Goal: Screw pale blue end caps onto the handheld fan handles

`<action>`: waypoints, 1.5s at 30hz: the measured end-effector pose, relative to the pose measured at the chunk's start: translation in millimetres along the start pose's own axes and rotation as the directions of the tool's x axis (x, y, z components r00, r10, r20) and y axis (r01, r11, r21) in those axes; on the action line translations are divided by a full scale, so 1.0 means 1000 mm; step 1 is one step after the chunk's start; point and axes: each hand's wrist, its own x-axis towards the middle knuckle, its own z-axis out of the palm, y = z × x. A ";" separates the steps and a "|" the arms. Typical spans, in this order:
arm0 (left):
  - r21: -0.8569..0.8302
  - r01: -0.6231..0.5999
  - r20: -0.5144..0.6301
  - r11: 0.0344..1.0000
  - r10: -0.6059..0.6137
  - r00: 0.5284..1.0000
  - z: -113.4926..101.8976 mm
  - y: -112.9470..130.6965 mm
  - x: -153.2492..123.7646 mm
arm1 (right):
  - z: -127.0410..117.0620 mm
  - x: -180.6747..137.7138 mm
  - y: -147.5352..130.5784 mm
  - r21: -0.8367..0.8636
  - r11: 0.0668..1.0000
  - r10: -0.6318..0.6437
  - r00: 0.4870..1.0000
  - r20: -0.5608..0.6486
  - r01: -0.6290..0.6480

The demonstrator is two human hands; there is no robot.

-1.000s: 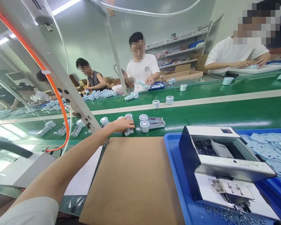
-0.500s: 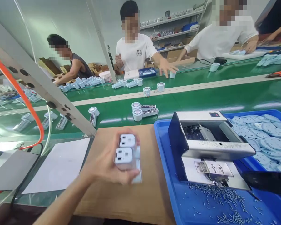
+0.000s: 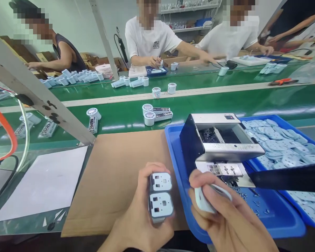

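My left hand grips two light-blue fan bodies stacked together, their square ends facing me, above the near edge of a brown cardboard sheet. My right hand is closed around a white, rounded tool handle just right of them, over the corner of a blue tray. A black bar reaches from the right edge toward that hand.
A metal screw feeder box stands in the blue tray among loose screws. A second blue tray holds pale blue covers. More fan units lie on the green conveyor belt. Several people work across it. A slanted metal post is at left.
My left hand carried the two fan bodies from the conveyor back toward me and lower. My right hand came into view holding the white handle. The view tilted down.
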 end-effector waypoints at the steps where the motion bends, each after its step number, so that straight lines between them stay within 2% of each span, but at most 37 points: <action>1: -0.015 -0.008 -0.003 1.000 0.008 1.000 0.003 -0.001 -0.002 | 0.005 0.011 -0.005 -0.034 0.999 -0.011 0.999 0.036 0.012; 3: -0.050 -0.053 0.008 0.997 0.053 0.999 0.006 -0.007 -0.003 | 0.011 0.029 -0.016 -0.228 0.970 -0.058 0.991 0.116 0.084; 4: -0.067 -0.079 0.013 0.995 0.080 0.997 0.008 -0.010 -0.003 | 0.012 0.035 -0.022 -0.353 0.927 -0.064 0.983 0.173 0.123; 6: -0.084 -0.131 0.018 0.988 0.133 0.991 0.011 -0.017 -0.003 | 0.015 0.042 -0.031 -0.548 0.813 -0.028 0.954 0.297 0.195; 8: -0.092 -0.173 0.010 0.981 0.174 0.985 0.012 -0.022 -0.003 | 0.018 0.043 -0.036 -0.617 0.768 0.048 0.946 0.320 0.169; 12: -0.090 -0.231 0.018 0.969 0.234 0.972 0.014 -0.027 -0.001 | 0.022 0.037 -0.031 -0.547 0.836 0.090 0.976 0.199 0.034; 14: -0.117 -0.259 0.052 0.959 0.267 0.962 0.014 -0.028 -0.001 | 0.022 0.034 -0.029 -0.500 0.865 0.086 0.974 0.207 0.030; 16: -0.149 -0.267 0.068 0.952 0.279 0.958 0.014 -0.030 -0.002 | 0.024 0.031 -0.031 -0.459 0.887 0.149 0.970 0.194 -0.044; 20: -0.106 -0.255 0.086 0.961 0.264 0.961 0.015 -0.032 -0.004 | 0.032 0.022 -0.036 -0.311 0.912 0.277 0.961 -0.017 -0.268; 22: -0.059 -0.270 0.098 0.961 0.275 0.957 0.015 -0.030 -0.003 | 0.038 0.019 -0.032 -0.194 0.936 0.284 0.956 -0.077 -0.294; 24: -0.022 -0.272 0.105 0.962 0.272 0.956 0.013 -0.027 0.000 | 0.041 0.018 -0.023 -0.148 0.964 0.206 0.971 -0.119 -0.222; 26: -0.006 -0.277 0.125 0.961 0.276 0.953 0.011 -0.024 0.003 | 0.039 0.019 -0.010 -0.193 0.976 0.074 0.985 -0.157 -0.104; 29: 0.019 -0.284 0.145 0.959 0.278 0.949 0.006 -0.022 0.008 | 0.027 0.022 0.003 -0.229 0.971 -0.100 0.987 -0.128 0.068; 32: 0.037 -0.283 0.164 0.958 0.273 0.948 0.004 -0.024 0.012 | 0.012 0.020 0.000 -0.281 0.917 -0.329 0.936 -0.126 0.284; 33: 0.032 -0.286 0.168 0.958 0.277 0.946 0.005 -0.025 0.013 | 0.008 0.018 -0.005 -0.299 0.901 -0.369 0.918 -0.144 0.315; 35: 0.015 -0.282 0.160 0.959 0.276 0.948 0.007 -0.027 0.015 | 0.003 0.012 -0.016 -0.321 0.904 -0.346 0.924 -0.161 0.283; 37: -0.007 -0.262 0.143 0.965 0.260 0.955 0.011 -0.030 0.014 | 0.003 0.006 -0.026 -0.347 0.912 -0.276 0.953 -0.124 0.219; 40: -0.059 -0.261 0.066 0.963 0.265 0.962 0.017 -0.035 0.013 | 0.008 0.000 -0.033 -0.417 0.898 -0.205 0.972 -0.116 0.140; 43: -0.087 -0.306 -0.009 0.948 0.307 0.952 0.022 -0.043 0.012 | 0.012 -0.001 -0.032 -0.556 0.818 -0.195 0.980 -0.027 0.147; 45: -0.088 -0.315 -0.018 0.945 0.315 0.949 0.024 -0.049 0.012 | 0.015 0.000 -0.029 -0.575 0.802 -0.191 0.982 0.004 0.159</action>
